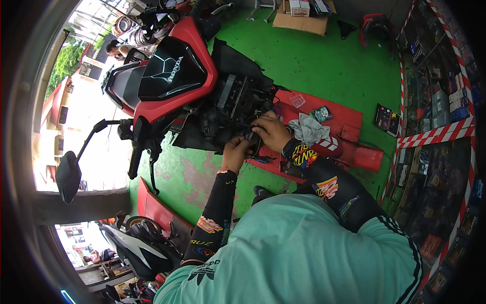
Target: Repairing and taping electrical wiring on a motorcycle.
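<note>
A red and black motor scooter [198, 86] stands before me, its inner parts and wiring [238, 99] bare at the end nearest my hands. Beside that wiring, my left hand [236, 154] is closed in a pinch. Just to its right, my right hand [272, 133] curls over the same spot, fingertips bent in and almost meeting the left ones. Whatever small piece lies between the fingers is too dark and covered to name. A grey rag [310, 128] lies right of my right hand, next to a small green packet [320, 114].
The scooter stands at a red platform [347, 108] on a green floor [324, 66]. A cardboard box [301, 23] sits at the back. Glass display shelves [430, 116] with red-and-white tape line the right. Another motorcycle [134, 248] is parked lower left; a mirror [69, 175] sticks out left.
</note>
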A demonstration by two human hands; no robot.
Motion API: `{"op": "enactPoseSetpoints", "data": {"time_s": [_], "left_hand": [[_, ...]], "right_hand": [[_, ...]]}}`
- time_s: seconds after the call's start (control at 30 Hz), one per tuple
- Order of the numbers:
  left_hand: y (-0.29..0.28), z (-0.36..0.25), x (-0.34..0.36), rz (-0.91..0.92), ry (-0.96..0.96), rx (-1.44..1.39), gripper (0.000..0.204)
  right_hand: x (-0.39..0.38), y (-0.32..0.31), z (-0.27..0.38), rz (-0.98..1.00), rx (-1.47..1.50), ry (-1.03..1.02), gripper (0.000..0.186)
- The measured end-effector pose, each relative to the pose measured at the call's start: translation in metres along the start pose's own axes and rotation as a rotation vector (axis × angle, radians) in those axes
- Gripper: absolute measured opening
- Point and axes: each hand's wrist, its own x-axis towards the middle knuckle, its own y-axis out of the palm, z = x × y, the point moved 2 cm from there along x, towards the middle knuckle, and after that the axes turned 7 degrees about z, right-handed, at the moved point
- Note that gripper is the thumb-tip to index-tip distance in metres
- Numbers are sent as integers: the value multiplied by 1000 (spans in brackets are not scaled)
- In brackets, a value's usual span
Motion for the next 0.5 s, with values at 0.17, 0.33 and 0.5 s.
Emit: {"op": "enactPoseSetpoints", "data": {"time_s": [0.17, 0.33, 0.5], "left_hand": [[3, -6, -9, -42, 33, 3, 20], [2, -8, -17, -108, 70, -99, 21], [10, -3, -29, -211, 152, -106, 18]], "right_hand": [[0, -1, 1, -36, -46, 19, 15], [-1, -1, 8, -64, -111, 48, 14], [-1, 3, 14, -111, -190, 146, 14]]}}
